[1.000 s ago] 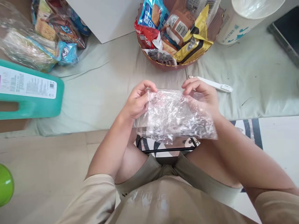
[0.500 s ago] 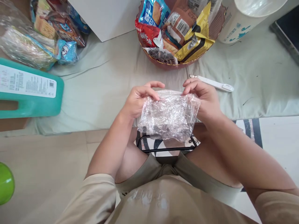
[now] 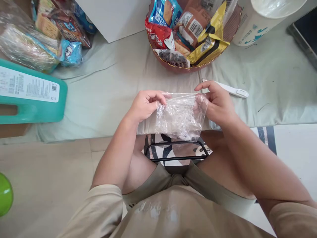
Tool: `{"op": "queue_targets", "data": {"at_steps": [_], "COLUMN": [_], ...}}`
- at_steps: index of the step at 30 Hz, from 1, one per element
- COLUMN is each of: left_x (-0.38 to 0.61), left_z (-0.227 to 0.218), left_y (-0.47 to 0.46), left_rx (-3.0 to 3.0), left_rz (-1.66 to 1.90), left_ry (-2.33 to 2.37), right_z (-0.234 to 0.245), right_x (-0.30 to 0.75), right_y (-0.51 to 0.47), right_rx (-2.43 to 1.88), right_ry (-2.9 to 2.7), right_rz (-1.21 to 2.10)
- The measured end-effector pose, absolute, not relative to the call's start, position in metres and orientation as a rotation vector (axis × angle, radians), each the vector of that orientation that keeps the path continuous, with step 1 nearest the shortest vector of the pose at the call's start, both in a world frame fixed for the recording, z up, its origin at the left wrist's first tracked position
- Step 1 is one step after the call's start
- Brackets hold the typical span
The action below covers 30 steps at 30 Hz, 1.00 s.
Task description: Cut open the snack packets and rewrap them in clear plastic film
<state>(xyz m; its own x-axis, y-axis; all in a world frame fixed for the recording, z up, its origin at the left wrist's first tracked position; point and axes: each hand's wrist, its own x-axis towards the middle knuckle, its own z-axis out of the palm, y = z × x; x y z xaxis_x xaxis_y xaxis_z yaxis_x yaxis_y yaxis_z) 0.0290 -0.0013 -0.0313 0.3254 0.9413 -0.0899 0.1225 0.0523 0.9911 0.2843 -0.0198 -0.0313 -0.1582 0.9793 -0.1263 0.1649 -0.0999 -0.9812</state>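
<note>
A crinkled clear plastic bag (image 3: 180, 116) is held up in front of me over the edge of a pale green cloth (image 3: 111, 89). My left hand (image 3: 145, 106) pinches the bag's left upper edge with curled fingers. My right hand (image 3: 218, 104) grips the right side, thumb and fingers wrapped on the plastic, index finger raised. Below the bag, between my knees, sits a black wire frame (image 3: 177, 150) over a panda-print surface.
A reddish bowl (image 3: 173, 67) heaped with several snack packets stands behind the hands. A white pen-like stick (image 3: 231, 90) lies beside my right hand. At left lie a teal jug (image 3: 32, 99) and bagged snacks (image 3: 37, 36); a white cylinder (image 3: 260, 19) stands at the right rear.
The bag has been gathered in and folded smaller, its lower part drawn up off the wire frame. Both hands moved closer together on it.
</note>
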Motion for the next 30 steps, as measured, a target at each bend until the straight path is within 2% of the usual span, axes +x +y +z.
{"op": "queue_targets", "data": {"at_steps": [7, 16, 22, 30], "left_x": [0.026, 0.029, 0.029, 0.052], "left_z": [-0.034, -0.028, -0.035, -0.035], "left_y": [0.001, 0.004, 0.001, -0.005], "left_rx": [1.280, 1.080, 1.132, 0.795], "left_rz": [0.877, 1.013, 1.079, 0.716], "left_ry": [1.136, 1.045, 0.986, 0.819], "right_z": [-0.028, -0.033, -0.035, -0.035], "right_x": [0.283, 0.280, 0.273, 0.264], "right_y": [-0.016, -0.010, -0.016, -0.019], "right_rx": [-1.211, -1.221, -1.210, -1.114], "right_ry": [-1.305, -0.821, -1.052, -1.010], "right_rz": [1.449, 1.643, 1.622, 1.465]}}
